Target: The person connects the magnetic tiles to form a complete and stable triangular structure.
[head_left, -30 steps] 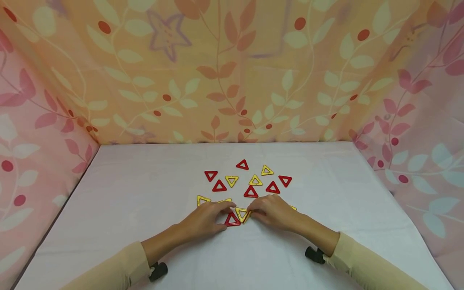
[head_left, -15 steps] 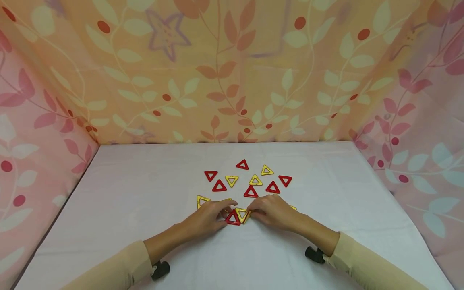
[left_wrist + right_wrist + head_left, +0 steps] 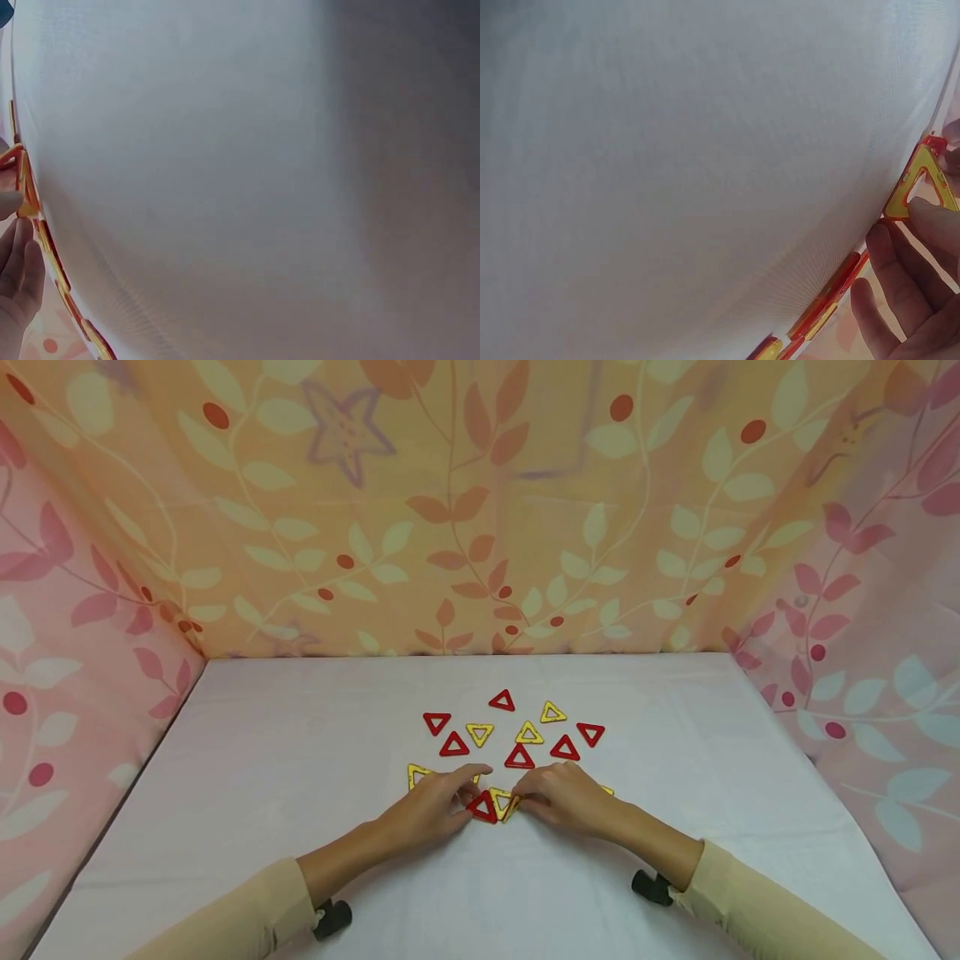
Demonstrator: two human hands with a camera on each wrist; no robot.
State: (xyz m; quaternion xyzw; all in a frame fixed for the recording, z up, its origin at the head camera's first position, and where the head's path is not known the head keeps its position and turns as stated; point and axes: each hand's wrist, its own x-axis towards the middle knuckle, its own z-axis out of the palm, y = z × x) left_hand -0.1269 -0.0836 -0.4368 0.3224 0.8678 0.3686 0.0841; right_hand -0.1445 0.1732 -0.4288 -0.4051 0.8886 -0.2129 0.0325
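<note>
"What's furthest left?"

"On the white counter [image 3: 285,735], a half-hidden yellow triangle [image 3: 412,777], poking out behind the left hand [image 3: 429,806]."

"How are that hand's fingers?"

"Nearly closed. The thumb and curled fingers pinch the left corner of a tilted red triangle [image 3: 483,817]; the index finger reaches out above it."

"And to the right of that?"

"A middle yellow triangle [image 3: 500,792], right up against the red one. I can't tell whether their edges are joined."

"Then the right hand [image 3: 564,797]?"

"Its fingers are drawn together on a leaning yellow piece [image 3: 512,808], seen almost edge-on, just beside the middle one."

"Anything past it?"

"A small yellow corner [image 3: 607,791] beyond the knuckles. Further back lie the loose triangles [image 3: 454,753], six red and three yellow, spread from behind the left hand to behind the right."
</note>
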